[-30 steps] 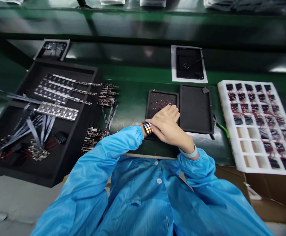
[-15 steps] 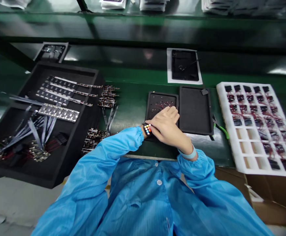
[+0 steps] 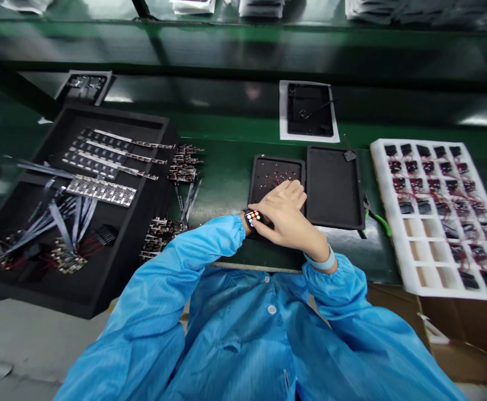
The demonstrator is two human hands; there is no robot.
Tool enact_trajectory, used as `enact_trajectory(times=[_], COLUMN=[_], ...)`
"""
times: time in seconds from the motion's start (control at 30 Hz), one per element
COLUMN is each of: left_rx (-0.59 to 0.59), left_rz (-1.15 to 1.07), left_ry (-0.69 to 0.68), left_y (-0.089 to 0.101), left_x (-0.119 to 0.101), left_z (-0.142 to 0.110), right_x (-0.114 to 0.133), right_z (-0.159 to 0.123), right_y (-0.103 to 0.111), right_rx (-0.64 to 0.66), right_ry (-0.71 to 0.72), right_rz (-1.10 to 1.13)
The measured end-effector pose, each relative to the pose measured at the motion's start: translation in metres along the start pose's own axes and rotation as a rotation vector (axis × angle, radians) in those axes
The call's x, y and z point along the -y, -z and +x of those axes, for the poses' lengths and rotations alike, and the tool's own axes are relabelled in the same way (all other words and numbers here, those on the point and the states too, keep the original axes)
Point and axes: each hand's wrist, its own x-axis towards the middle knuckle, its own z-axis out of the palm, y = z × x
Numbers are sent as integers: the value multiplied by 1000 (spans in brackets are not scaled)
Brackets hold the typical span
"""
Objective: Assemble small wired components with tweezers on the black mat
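My left hand [image 3: 287, 193] is held back upward over a small black tray [image 3: 257, 170], its fingers loosely curled in; their tips and the palm are hidden. On that wrist is a smartwatch [image 3: 252, 217], its screen lit with coloured round icons. My right hand [image 3: 287, 223] reaches across with its fingers stretched out, the fingertips at the watch's right edge and screen. It holds nothing I can see, and a pale blue band [image 3: 322, 260] circles its wrist. Small parts with thin red wires [image 3: 274, 179] lie in the tray, partly behind my left hand.
An open black tray [image 3: 333, 189] adjoins on the right, then green-handled cutters [image 3: 379, 223] and a white foam tray [image 3: 427, 223] of wired black parts. Leftward are a black bin [image 3: 101, 278] with circuit strips and piled boards [image 3: 184, 164]. A black panel [image 3: 310, 108] lies behind on white sheeting.
The coloured icons on the watch screen have shifted, and the right fingertips have moved slightly across the watch. The view has turned a little; both hands stay nearly in place.
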Motion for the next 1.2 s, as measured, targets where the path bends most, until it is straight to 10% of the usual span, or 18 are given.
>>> enact_trajectory(times=[0.23,0.43,0.67,1.2], left_rx=[-58,471,-120,6], left_rz=[-457,-711,-615,-121], left_ry=[177,790,279,-173], left_y=[18,35,16,4], left_x=[-15,-31,-17,8], left_z=[4,3,1,7], right_x=[2,3,2,1], right_z=[1,3,3,1], right_y=[2,3,2,1], right_rx=[10,23,7,21], right_ry=[-4,-8,-2,-23], right_rz=[3,-14,-18,-5])
